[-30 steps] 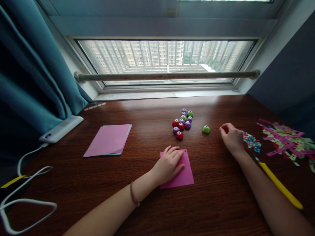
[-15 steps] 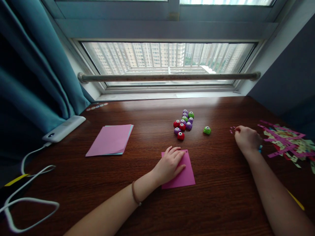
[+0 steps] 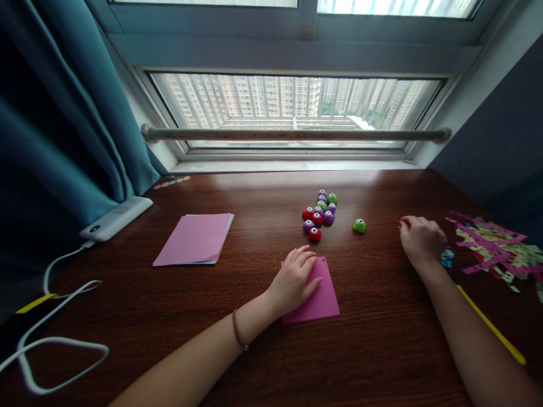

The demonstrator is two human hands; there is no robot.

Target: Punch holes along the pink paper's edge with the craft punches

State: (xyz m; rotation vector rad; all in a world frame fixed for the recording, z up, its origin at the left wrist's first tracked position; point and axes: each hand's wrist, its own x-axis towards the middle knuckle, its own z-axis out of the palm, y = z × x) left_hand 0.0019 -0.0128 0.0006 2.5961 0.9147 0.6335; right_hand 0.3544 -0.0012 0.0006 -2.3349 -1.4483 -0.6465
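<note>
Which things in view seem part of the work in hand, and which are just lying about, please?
Seemingly in use:
magenta paper sheet, under the left hand
tiny pink bits by the right hand
perhaps the lone green one-eyed figure and the figure cluster

Seemingly lying about:
white device and white cable
yellow handle
paper strips
stacked paper sheets, possibly spare

Daylight enters from the window (image 3: 297,104) ahead, where the view outside is pale and washed out. The room is dim by contrast: the curtain (image 3: 63,113) sinks into near-black folds at the left, and the wall (image 3: 496,118) is a dull grey-blue. A whitish sheen lies along the far edge of the bench (image 3: 237,350), whose near part is dark. Shadows about the hands (image 3: 292,282) are faint and soft. Wide-angle stretching slants the sides, and the strips (image 3: 494,246) at the right look soft.
</note>
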